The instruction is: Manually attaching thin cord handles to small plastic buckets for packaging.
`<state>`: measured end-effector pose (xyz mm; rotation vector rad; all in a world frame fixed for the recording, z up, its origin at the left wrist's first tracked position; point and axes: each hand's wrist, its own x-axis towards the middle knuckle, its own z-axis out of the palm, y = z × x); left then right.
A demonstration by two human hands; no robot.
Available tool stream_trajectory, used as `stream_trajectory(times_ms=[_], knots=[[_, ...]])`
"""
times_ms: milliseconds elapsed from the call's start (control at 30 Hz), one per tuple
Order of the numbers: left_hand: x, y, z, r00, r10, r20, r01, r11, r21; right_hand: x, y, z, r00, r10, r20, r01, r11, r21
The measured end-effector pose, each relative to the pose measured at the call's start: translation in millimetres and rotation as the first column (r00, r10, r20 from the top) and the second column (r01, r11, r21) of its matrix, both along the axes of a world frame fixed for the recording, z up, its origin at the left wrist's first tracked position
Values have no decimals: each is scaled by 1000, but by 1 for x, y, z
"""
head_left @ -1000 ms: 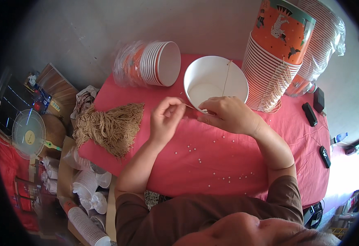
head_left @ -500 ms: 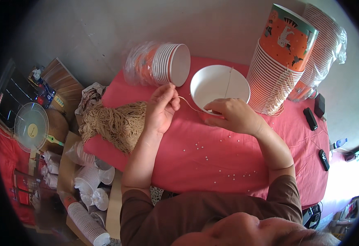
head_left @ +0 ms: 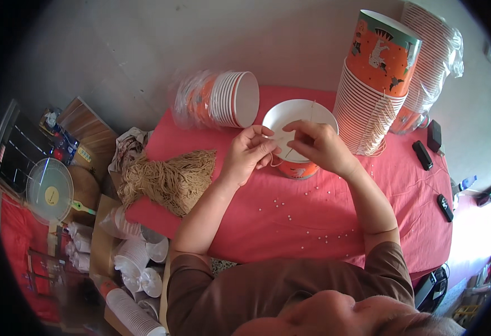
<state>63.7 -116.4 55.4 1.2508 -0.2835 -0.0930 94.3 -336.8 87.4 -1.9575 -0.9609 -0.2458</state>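
A paper bucket (head_left: 280, 116), white inside with an orange printed outside, stands upright on the red cloth in front of me. A thin cord hangs from its far rim. At the bucket's near left edge my left hand (head_left: 248, 157) pinches a beige cord (head_left: 275, 164), which loops below the fingertips. My right hand (head_left: 325, 148) is over the bucket's near right side, thumb and forefinger curved and apart, close to the left fingertips. Whether a fine strand runs between the hands is too small to tell. The bucket's near rim is partly hidden by my hands.
A bundle of beige cords (head_left: 172, 179) lies left. Nested buckets wrapped in plastic (head_left: 217, 101) lie behind it. Tall bucket stacks (head_left: 368, 106) stand right, cords hanging from one. Small white beads (head_left: 307, 232) are scattered nearby. A box of white cups (head_left: 133, 257) sits lower left.
My left hand has moved right and down to the bucket's edge with the cord. The right hand has lifted from the near rim, its fingers now over the bucket's opening. The view has shifted slightly.
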Motion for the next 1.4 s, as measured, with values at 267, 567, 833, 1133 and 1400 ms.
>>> stream_trajectory(times_ms=[267, 567, 833, 1133, 1400], knots=[[3, -4, 5, 995, -102, -4, 102, 993, 58, -3, 4, -8, 987, 54, 149, -54, 999, -3], [3, -5, -1, 993, -103, 59, 90, 978, 186, 1, 1, -9, 985, 9, 175, -12, 1000, 17], [-3, -16, 7, 904, 179, 387, -360, 807, 469, 5, -21, 32, 923, 180, -340, -251, 951, -179], [-8, -23, 7, 943, 36, 330, -194, 867, 460, 17, 9, 17, 974, 224, -21, -224, 975, -9], [2, -12, -4, 999, -36, 40, 29, 989, 146, 19, 0, 12, 994, 40, 100, -48, 996, 74]])
